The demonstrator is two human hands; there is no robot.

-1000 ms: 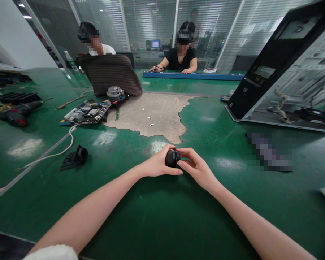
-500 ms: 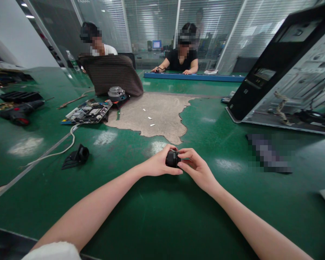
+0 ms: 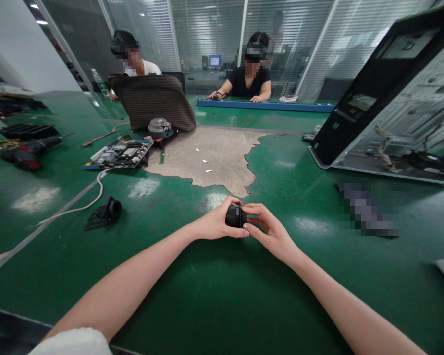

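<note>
Left hand (image 3: 211, 224) holds a small black part (image 3: 233, 216); right hand (image 3: 276, 237) pinches its three-o'clock end, apparently adjusting it, which calls for a steady grip. Black bracket (image 3: 104, 215), nine o'clock.

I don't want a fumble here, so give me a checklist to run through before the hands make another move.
1. Left hand gripping the black part: ok.
2. Right hand fingertips at the part's right end: ok.
3. Black bracket-like piece apart from both hands: ok.
4. White cord apart from both hands: ok.
5. Computer case closed up on the visible side: not ok, its inside shows.
6. Part's inside undamaged: cannot tell, it is out of view.
</note>
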